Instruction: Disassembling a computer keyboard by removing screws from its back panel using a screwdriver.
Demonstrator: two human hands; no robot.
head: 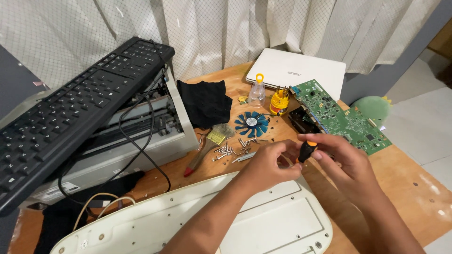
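Lying nearest, bottom up across the wooden table [405,178]: white keyboard shell [263,221], forearms crossing over it. Hovering just above its far edge, small black-and-orange screwdriver [307,150], being pinched at the handle by right hand [341,162], fingers curled narrow around it. Closing on the tool's lower end from the other side, left hand [266,164], fingertips bunched; tip itself hidden. Spreading just beyond the knuckles, loose screws [230,150], brush [207,146], blue fan [252,123], green circuit board [339,115]. Leaning at left, black keyboard [70,113].
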